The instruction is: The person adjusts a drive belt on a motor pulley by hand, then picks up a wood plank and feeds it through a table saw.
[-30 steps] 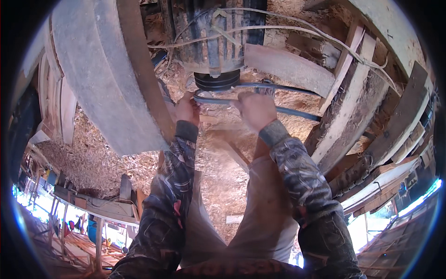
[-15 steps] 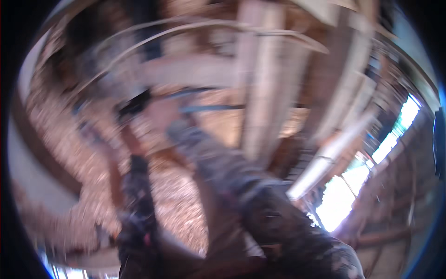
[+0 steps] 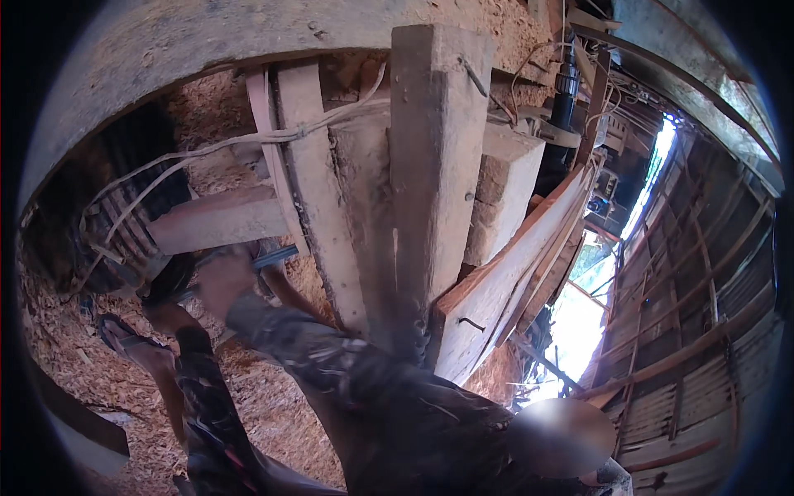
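Both my arms, in dark patterned sleeves, reach to the lower left of a heavy timber frame. My right hand point(image 3: 223, 283) is closed around a blue bar point(image 3: 277, 257) that shows on both sides of it, just below a short wooden crosspiece point(image 3: 219, 220). Left of it and a little lower, my left hand point(image 3: 169, 317) is against a dark, black object point(image 3: 168, 278). Its fingers are mostly hidden, and I cannot make out the object's kind. My sandalled foot point(image 3: 132, 341) is beside the left hand.
Upright posts point(image 3: 434, 157) and a thick beam point(image 3: 207, 29) stand close above my hands. A pale cable point(image 3: 248, 142) crosses in front. A leaning plank point(image 3: 475, 322) has a bent nail point(image 3: 471, 324). Wood shavings point(image 3: 70, 364) cover the ground. Corrugated sheets point(image 3: 695, 306) are at right.
The view has swung and turned, and the timber posts now look nearer and sharper. Both hands appear lower and farther left in the picture, still close together by the black object and blue bar.
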`<move>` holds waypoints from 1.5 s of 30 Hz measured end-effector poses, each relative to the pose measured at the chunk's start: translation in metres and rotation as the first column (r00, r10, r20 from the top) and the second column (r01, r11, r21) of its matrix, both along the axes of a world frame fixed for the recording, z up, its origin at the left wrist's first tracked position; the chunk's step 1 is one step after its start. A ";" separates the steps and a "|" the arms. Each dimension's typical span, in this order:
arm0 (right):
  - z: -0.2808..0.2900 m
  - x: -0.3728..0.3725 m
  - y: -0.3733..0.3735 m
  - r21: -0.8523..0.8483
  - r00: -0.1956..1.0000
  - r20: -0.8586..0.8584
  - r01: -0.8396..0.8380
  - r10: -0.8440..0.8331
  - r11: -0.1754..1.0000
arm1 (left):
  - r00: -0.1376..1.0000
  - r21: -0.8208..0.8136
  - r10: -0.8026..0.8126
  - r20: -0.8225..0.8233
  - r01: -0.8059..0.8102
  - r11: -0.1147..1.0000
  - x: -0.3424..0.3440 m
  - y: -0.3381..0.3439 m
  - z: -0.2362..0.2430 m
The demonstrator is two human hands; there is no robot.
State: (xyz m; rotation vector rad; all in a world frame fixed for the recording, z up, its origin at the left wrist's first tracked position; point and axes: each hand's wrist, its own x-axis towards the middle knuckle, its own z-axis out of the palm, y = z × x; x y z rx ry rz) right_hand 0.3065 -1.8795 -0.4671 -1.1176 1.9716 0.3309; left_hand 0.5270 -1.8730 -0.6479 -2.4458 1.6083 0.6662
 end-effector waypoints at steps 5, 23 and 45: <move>0.022 -0.042 0.020 0.036 0.980 0.094 0.172 -0.174 0.984 | 0.757 0.218 0.469 -0.455 -0.416 0.883 0.019 -0.016 -0.021; -0.004 -0.004 -0.002 -0.077 0.956 0.233 0.200 -0.177 0.977 | 0.683 0.311 0.401 -0.611 -0.260 0.914 0.098 -0.042 -0.075; -0.008 0.003 -0.001 -0.113 0.960 0.223 0.198 -0.170 0.974 | 0.817 0.008 0.387 -0.428 -0.425 0.905 -0.008 -0.021 0.002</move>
